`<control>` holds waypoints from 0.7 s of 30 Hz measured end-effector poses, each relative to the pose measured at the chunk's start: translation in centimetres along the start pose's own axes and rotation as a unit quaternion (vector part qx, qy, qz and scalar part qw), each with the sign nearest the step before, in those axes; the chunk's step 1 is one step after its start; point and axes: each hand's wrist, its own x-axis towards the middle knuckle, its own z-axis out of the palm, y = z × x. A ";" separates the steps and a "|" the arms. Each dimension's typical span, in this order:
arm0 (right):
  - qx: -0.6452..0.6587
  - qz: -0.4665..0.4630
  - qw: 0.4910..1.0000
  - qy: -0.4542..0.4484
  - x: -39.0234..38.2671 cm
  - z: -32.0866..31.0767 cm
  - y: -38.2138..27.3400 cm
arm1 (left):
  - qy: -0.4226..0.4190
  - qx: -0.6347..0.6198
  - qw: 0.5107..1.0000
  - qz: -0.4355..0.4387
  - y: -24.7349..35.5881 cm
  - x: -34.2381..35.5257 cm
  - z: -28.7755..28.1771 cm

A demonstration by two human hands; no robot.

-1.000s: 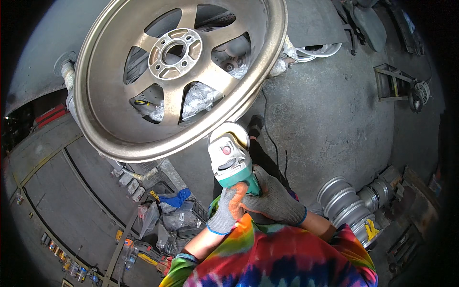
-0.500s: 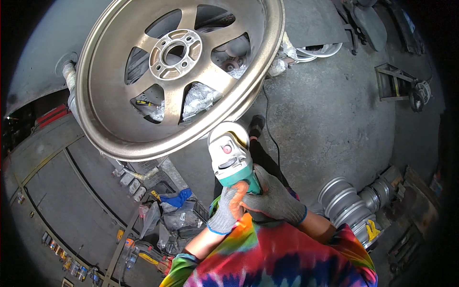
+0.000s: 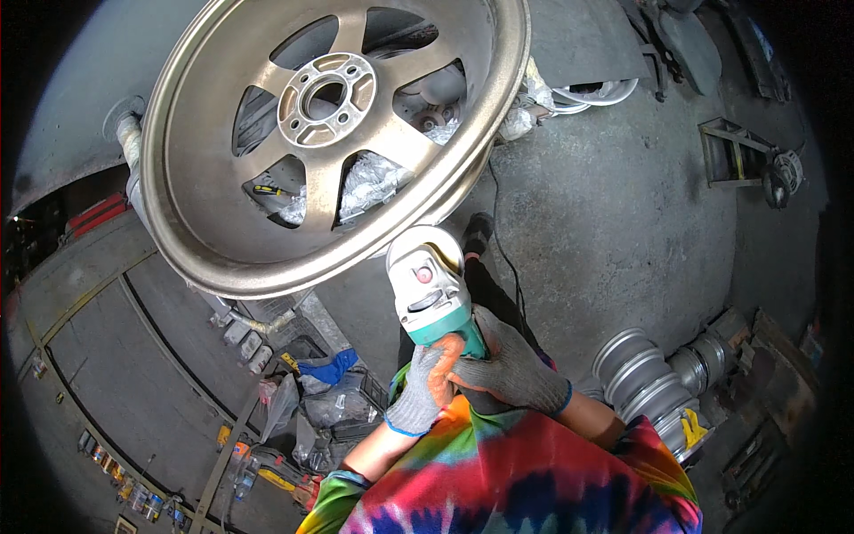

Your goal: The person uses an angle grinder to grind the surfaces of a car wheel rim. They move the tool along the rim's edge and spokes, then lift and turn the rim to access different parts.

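An angle grinder (image 3: pixel 427 289) with a silver head and a green body is held close before my chest. My left hand (image 3: pixel 425 384), in a grey glove with orange palm coating, wraps round its body. Round the other side of the same body closes my right hand (image 3: pixel 514 365), gloved alike. The grinder's disc end lies at the near outer edge of a large bronze-coloured wheel rim (image 3: pixel 320 191); I cannot tell whether they touch. Tilted toward me, the rim shows wide spokes and a pale hub (image 3: pixel 326 101) with bolt holes. Part of the disc is hidden by the grinder's head.
Silver wheel rims (image 3: pixel 636 374) are piled at the right, a yellow glove (image 3: pixel 692 428) on them. A dark cord (image 3: pixel 507 254) runs along the floor. Lower left stand a dark crate (image 3: pixel 351 405), a blue cloth (image 3: pixel 329 368) and bags. A metal stand (image 3: pixel 725 151) is at far right.
Hardly anything differs. The cord on the floor has shifted slightly near my leg; the grinder, both hands and the rim stay in nearly the same place.
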 end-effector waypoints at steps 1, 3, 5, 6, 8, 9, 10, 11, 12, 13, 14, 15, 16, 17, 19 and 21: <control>-0.019 0.005 1.000 -0.001 0.0 0.0 0.0 | -0.005 -0.007 1.000 0.000 0.0 0.0 0.0; -0.004 0.003 1.000 0.000 0.0 0.1 0.0 | -0.023 -0.030 0.999 0.002 0.1 -0.1 -0.1; 0.010 0.002 1.000 0.002 0.1 0.1 0.0 | -0.053 -0.054 0.997 0.003 0.2 -0.1 -0.2; 0.021 0.000 1.000 0.002 0.1 0.1 0.1 | -0.059 -0.062 0.996 0.002 0.0 -0.1 -0.3; 0.032 -0.003 0.999 0.001 0.1 0.2 0.1 | 0.002 -0.052 0.999 -0.007 -0.4 0.0 -0.9; 0.034 -0.003 0.999 -0.002 0.1 0.3 0.1 | 0.061 -0.038 0.997 -0.016 -0.7 0.0 -1.4; 0.037 -0.002 0.999 -0.003 0.2 0.3 0.1 | 0.119 -0.024 0.992 -0.025 -0.8 0.0 -1.3; 0.037 -0.002 0.999 -0.003 0.2 0.2 -0.2 | 0.177 -0.010 0.984 -0.034 -0.8 0.0 -1.2; 0.055 0.015 0.998 -0.006 0.1 0.1 -0.6 | 0.177 -0.011 0.984 -0.034 -0.6 -0.2 -1.2; 0.074 0.033 0.997 -0.007 0.1 0.0 -0.9 | 0.090 0.031 0.995 -0.006 0.3 -0.6 0.2; 0.073 0.032 0.997 -0.008 0.1 -0.2 -0.9 | 0.046 0.052 0.998 0.011 0.7 -0.6 1.4; 0.046 0.048 0.998 -0.020 -0.1 -0.5 -0.8 | 0.002 0.071 0.997 0.028 1.1 -0.7 2.5; 0.018 0.063 0.997 -0.032 -0.1 -0.6 -0.9 | 0.045 0.162 0.985 0.031 0.9 -0.4 3.4; 0.016 0.061 0.997 -0.033 -0.1 -0.6 -1.1 | 0.088 0.252 0.963 0.033 1.0 -0.2 4.5; 0.115 0.094 0.988 -0.029 -0.3 -0.7 -1.9 | 0.118 0.302 0.946 0.002 2.4 -0.9 7.1; 0.135 0.102 0.985 -0.030 -0.5 -0.8 -1.8 | 0.147 0.351 0.924 -0.029 2.3 -1.1 6.3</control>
